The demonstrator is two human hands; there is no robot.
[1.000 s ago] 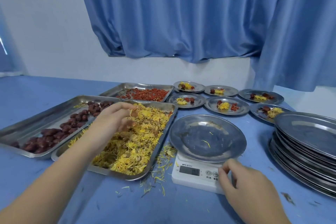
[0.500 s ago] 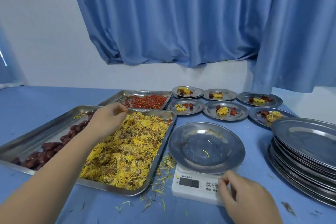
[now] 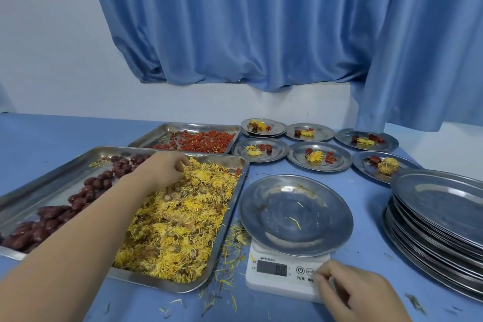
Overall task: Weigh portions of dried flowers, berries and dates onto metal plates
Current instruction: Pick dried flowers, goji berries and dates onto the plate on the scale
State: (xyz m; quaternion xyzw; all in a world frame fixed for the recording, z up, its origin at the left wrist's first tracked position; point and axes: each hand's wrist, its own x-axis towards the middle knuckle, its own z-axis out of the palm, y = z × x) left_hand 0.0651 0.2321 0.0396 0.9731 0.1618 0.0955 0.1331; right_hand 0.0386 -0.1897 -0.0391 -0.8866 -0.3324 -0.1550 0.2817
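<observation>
Nearest me, the right hand [image 3: 358, 293] is at the front right corner of the little white scale [image 3: 279, 278], fingers curled with the tips by the buttons. Honestly can't tell if it's gripping that corner or just tapping a button. The display is too blurry to read. The plate [image 3: 271, 204] sitting on the scale is basically bare, just a couple of stray yellow petals.

Left of that, the long tray of dried flowers [image 3: 183, 219] has the left hand [image 3: 162, 171] dug in at its far end, fingertips closed down on a tuft. So I'd say this is the flower-portion step.

If it were me: make sure the scale reads zero with the plate on it first, then take a small pinch and drop it in the middle of the plate. These petals shed like crazy; there's loose stuff on the bench [image 3: 366, 264] between tray and scale already. Add a little at a time, since it's easier than picking bits back out.

Left again is the dates [image 3: 52, 214] tray, and a stack of spare plates [image 3: 441, 217] sits on the right. Further back are the berries [image 3: 201, 141], and six filled plates [image 3: 318, 155] beside them.
</observation>
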